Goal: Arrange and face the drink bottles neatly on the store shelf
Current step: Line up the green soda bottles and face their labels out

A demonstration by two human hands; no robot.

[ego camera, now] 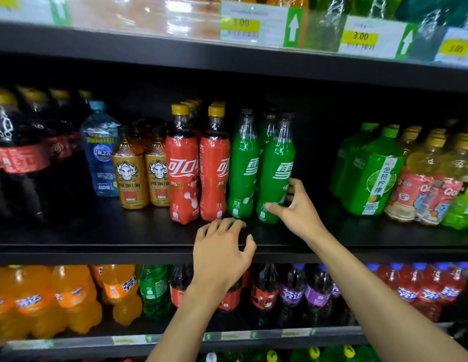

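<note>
While your right hand point(295, 207) grips the green bottle point(277, 163) low down, at the front of the shelf point(97, 231) beside the red bottles point(182, 165), your left hand point(222, 252) hovers relaxed, holding nothing. You're on the facing step; next, twist the label forward and line it up.
</note>
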